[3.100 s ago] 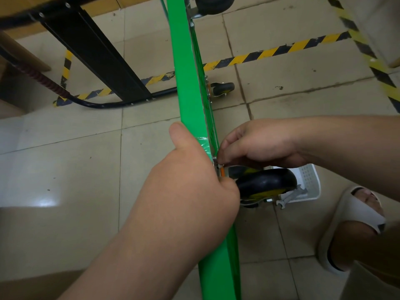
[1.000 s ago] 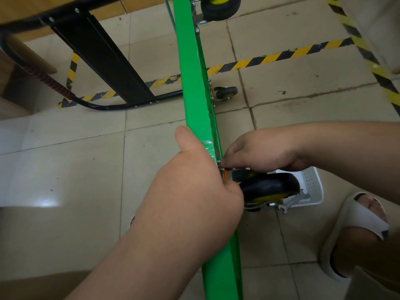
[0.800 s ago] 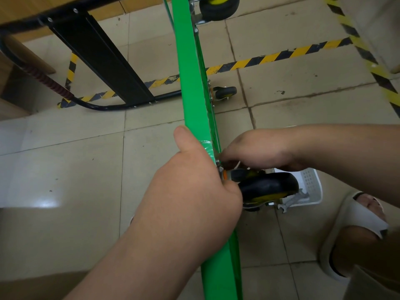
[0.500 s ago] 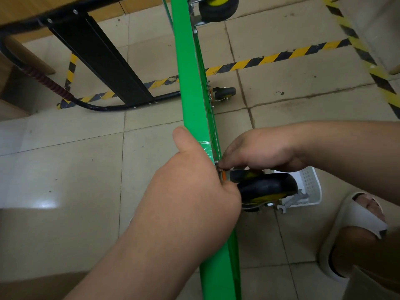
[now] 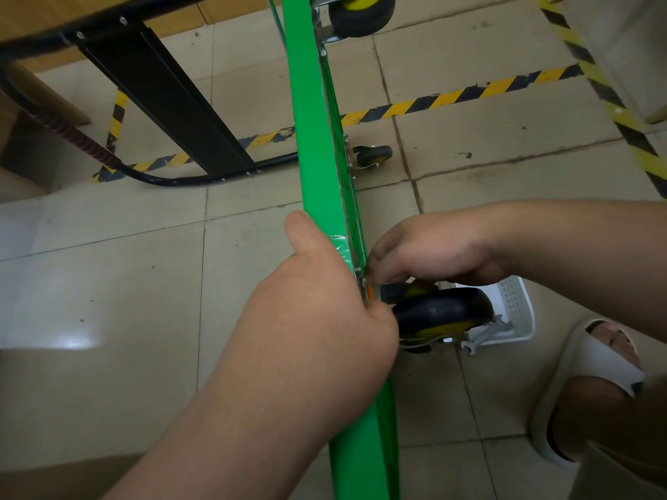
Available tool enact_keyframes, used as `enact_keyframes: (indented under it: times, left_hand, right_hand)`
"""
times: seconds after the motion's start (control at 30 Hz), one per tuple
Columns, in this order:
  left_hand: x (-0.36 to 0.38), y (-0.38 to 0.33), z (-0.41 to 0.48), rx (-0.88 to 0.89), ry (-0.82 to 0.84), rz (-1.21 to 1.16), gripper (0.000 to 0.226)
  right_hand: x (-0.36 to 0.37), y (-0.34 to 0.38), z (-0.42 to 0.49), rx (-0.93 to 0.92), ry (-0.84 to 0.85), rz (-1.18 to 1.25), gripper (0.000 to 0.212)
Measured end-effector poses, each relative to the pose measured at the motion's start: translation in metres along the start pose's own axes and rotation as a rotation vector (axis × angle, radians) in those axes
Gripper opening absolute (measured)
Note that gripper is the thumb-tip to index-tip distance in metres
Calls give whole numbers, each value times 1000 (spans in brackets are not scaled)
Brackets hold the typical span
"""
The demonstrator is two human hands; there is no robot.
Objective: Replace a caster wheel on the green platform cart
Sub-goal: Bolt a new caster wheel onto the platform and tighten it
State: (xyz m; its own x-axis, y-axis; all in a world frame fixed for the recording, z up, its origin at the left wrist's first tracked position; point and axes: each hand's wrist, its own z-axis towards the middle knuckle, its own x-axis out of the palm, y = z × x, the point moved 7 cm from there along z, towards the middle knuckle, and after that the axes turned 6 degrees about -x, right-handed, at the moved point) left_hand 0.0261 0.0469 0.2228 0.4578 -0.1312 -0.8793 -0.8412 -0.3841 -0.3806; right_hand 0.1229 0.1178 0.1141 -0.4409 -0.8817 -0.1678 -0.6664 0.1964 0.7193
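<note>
The green platform cart stands on its edge, running from top centre down to the bottom. My left hand grips that edge, thumb on the near face and fingers curled over to the wheel side. A black caster wheel with a yellow hub sits against the cart's underside just right of my left hand. My right hand is above the wheel, fingertips pinching something small at the caster's mounting plate; what they pinch is hidden.
Two more casters show on the cart, one caster mid-way up and another caster at the top. A white basket and a wrench lie on the tile floor behind the wheel. My sandalled foot is at right. A black folded handle lies left.
Almost nothing has moved. My right hand's fingers shifted slightly at the mounting plate; my left hand keeps its grip on the cart edge.
</note>
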Motion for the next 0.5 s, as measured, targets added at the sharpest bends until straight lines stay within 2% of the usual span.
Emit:
enact_keyframes:
  times: [0.33, 0.5]
  left_hand:
    - [0, -1, 0, -5, 5, 11, 44]
    - [-1, -2, 1, -8, 7, 11, 45]
  right_hand:
    - [3, 4, -4, -1, 3, -2, 17]
    - [3, 2, -3, 24, -9, -35, 25]
